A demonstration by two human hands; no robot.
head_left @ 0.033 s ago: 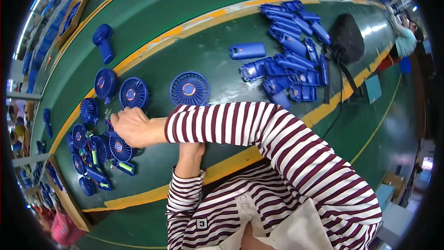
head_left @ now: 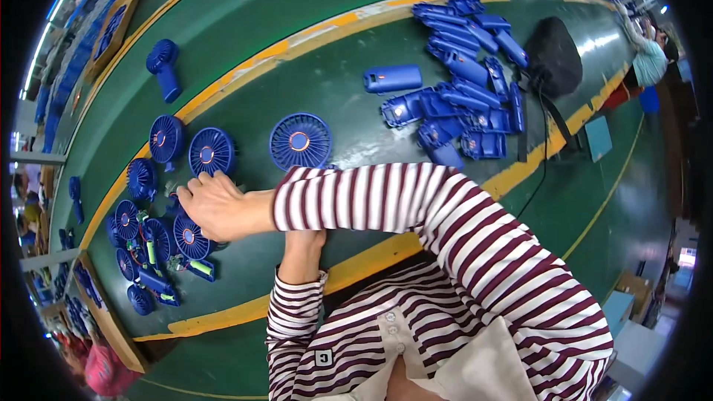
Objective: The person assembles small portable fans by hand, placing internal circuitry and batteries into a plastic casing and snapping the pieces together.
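My right arm, in a maroon-and-white striped sleeve, reaches across to the left. My right hand (head_left: 219, 209) is bent over a group of blue handheld fan parts, its fingers curled and their tips hidden among the parts. What they grip cannot be made out. Below that forearm my left hand (head_left: 303, 240) shows only at the wrist, its fingers covered. A round fan head (head_left: 212, 151) lies just beyond my right hand, and another fan head (head_left: 191, 236) is under its near side. A third fan head (head_left: 300, 142) lies alone past my right sleeve.
More fan heads and opened handles with green-yellow batteries (head_left: 200, 268) cluster at the left. Blue handle shells (head_left: 475, 96) are heaped at the right, near a black bag (head_left: 555, 58) with a cable. A fan (head_left: 164, 70) lies beyond the yellow line. Another person (head_left: 649, 65) stands far right.
My right hand and forearm have shifted very slightly to the right relative to the fan heads. The parts lie as before.
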